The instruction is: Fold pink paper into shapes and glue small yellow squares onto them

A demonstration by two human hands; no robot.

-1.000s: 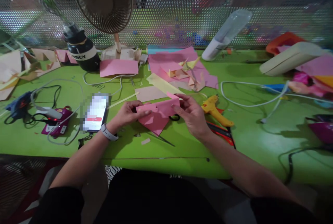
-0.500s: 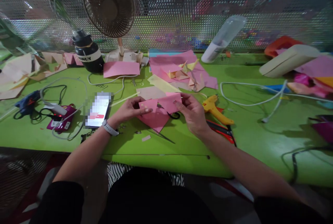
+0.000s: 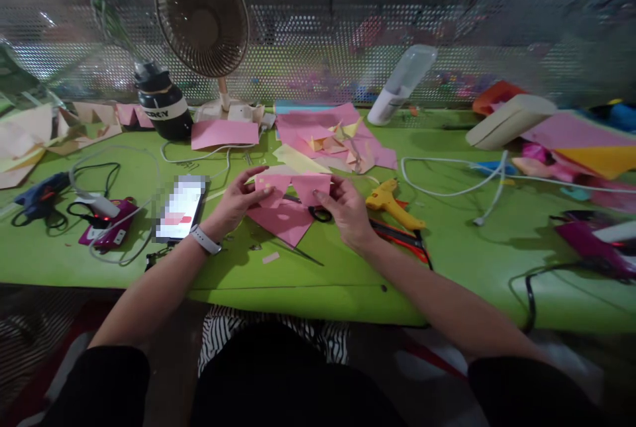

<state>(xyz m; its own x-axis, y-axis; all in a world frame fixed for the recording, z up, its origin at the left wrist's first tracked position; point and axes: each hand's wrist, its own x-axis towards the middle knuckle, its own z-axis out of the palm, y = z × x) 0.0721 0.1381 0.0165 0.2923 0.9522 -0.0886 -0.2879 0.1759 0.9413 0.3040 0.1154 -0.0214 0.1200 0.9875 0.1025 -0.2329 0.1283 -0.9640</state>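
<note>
My left hand (image 3: 241, 198) pinches the left end of a cut piece of pink paper (image 3: 309, 187) between thumb and fingers. At its other end, my right hand (image 3: 346, 210) grips the same way. The held paper has two flaps with a notch between them; whether they are one sheet is hard to tell. Just below lies another pink paper piece (image 3: 285, 223), pointed toward me, on the green table (image 3: 348, 275). Scissors (image 3: 320, 214) lie partly under it, with a black handle loop and a blade tip showing. A small paper scrap (image 3: 271, 258) is nearby.
Right of my hands lie a yellow glue gun (image 3: 392, 203) and an orange-black cutter (image 3: 400, 236). On the left are a phone (image 3: 181, 208), a purple power strip (image 3: 112, 222) and a dark glue gun (image 3: 44, 192). Behind stand a fan (image 3: 203, 16), a bottle (image 3: 163, 106) and stacked pink paper (image 3: 318, 124).
The held paper has come up and tilted upright, baring more of the pink piece beneath and the scissors' handle. Both hands keep their hold. The whole view has shifted slightly to the right.
</note>
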